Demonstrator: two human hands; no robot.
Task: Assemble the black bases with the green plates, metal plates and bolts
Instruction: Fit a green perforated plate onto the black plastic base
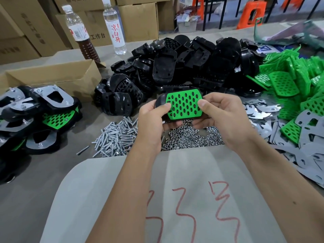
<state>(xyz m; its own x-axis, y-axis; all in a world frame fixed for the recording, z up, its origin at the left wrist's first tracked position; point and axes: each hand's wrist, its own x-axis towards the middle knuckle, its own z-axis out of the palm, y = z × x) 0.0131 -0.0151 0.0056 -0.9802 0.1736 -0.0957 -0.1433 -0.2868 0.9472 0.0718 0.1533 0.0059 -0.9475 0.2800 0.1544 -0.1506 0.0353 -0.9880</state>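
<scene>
Above the middle of the table I hold a black base (159,102) with a perforated green plate (184,104) seated on its top face. My left hand (154,118) grips its left end, thumb on the green plate. My right hand (222,113) grips the right end, thumb pressing the plate's right edge. Below the hands lie a heap of bolts (115,135) and a heap of nuts (191,135). A big pile of black bases (175,67) sits behind, green plates (294,85) at the right, and grey metal plates (298,146) at the right front.
Finished assemblies (35,113) are stacked at the left beside an open cardboard box (57,76). Two bottles (114,25) stand at the back before cartons. A grey sheet with red marks (175,199) lies at the near edge.
</scene>
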